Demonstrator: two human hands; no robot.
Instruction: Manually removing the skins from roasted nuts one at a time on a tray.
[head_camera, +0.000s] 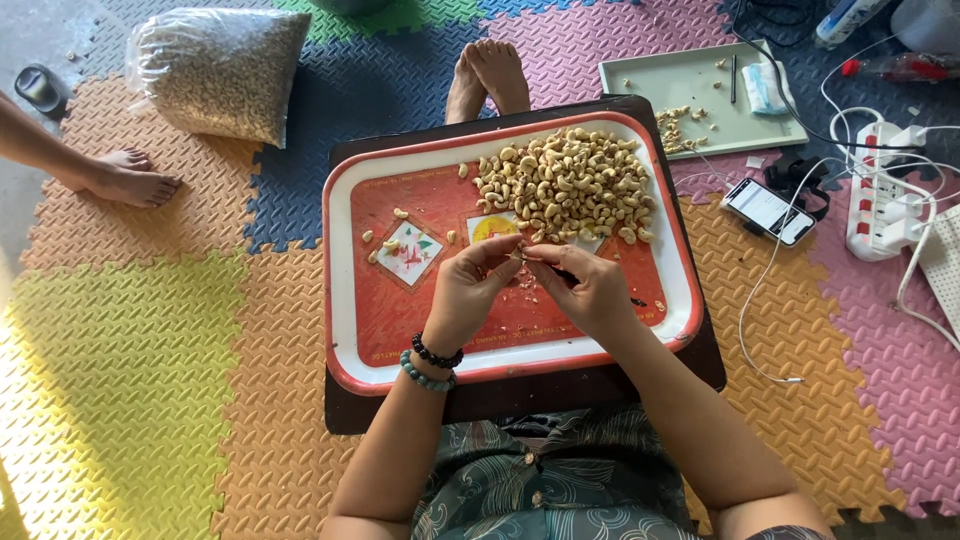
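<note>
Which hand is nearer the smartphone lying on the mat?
The right hand. It sits over the red tray's middle, on the side toward the smartphone, which lies off the tray beyond its right rim. The left hand is farther away.

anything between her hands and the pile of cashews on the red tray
Nothing visible does. The left hand and right hand meet over the red tray with a white rim, fingers pinched together on something small. The heap of pale cashew kernels lies just beyond them, with only bare tray between.
</note>
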